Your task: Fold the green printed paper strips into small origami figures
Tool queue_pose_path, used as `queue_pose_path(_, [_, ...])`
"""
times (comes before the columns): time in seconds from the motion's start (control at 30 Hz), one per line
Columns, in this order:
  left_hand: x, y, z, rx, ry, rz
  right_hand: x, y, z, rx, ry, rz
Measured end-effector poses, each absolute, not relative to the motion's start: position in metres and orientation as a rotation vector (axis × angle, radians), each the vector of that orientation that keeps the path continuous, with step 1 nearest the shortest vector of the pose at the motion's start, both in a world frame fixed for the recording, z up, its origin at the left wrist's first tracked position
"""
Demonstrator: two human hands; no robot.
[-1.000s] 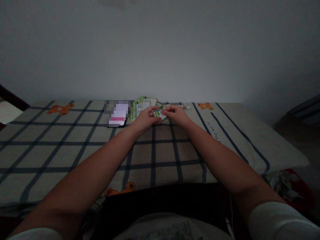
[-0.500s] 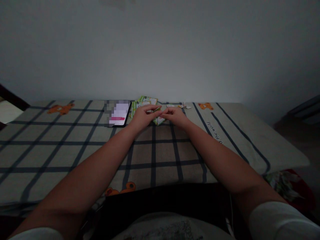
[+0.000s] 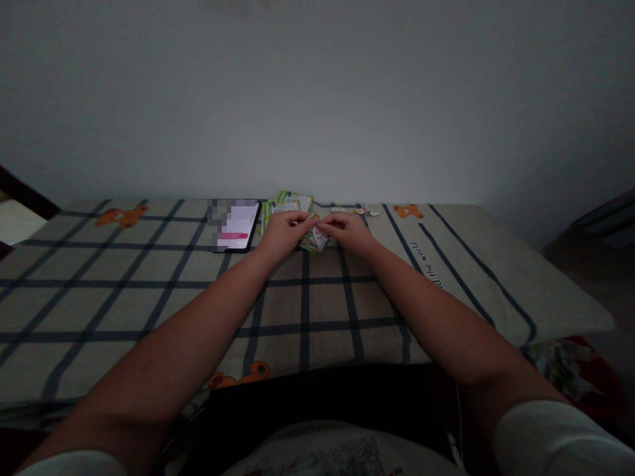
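We record one left hand (image 3: 284, 233), lying to the left of the middle, its thumb and forefinger brought together with next to no gap, pinching a small green-and-white packet (image 3: 320, 239); one right hand (image 3: 350, 231), facing it, thumb and forefinger likewise drawn together on the same packet, the fingertips of both hands nearly meeting at its upper part; how much of the packet sits between the fingers we cannot tell, since they cover it. The packet itself we place between and just below the two hands, tilted, above the checked cloth (image 3: 327, 301); whether its lower edge touches the cloth we cannot tell. Further we list several flat green-and-white packets (image 3: 294, 201), overlapping in a pile behind the left hand and partly hidden by it; one phone (image 3: 238, 228), lying left of that pile, screen lit, with a pink bar low on it and part of it pixelated; some small pale scraps (image 3: 367, 211), lying on the cloth beyond the right hand; one grey wall (image 3: 317, 99), rising behind everything on the cloth.
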State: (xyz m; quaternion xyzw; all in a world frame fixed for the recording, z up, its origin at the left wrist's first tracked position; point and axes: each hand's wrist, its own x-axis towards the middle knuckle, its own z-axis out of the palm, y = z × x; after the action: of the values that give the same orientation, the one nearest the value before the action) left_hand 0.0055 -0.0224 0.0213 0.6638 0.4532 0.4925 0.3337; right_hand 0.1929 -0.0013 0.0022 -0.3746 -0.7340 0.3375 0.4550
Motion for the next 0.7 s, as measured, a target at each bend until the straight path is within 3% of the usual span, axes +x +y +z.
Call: queue_pose_path(0.7, [0.0080, -0.0220, 0.0202, 1.606, 1.131, 1.360, 0.1901, -0.0019, 0.0004, -0.893, -1.837, 0.771])
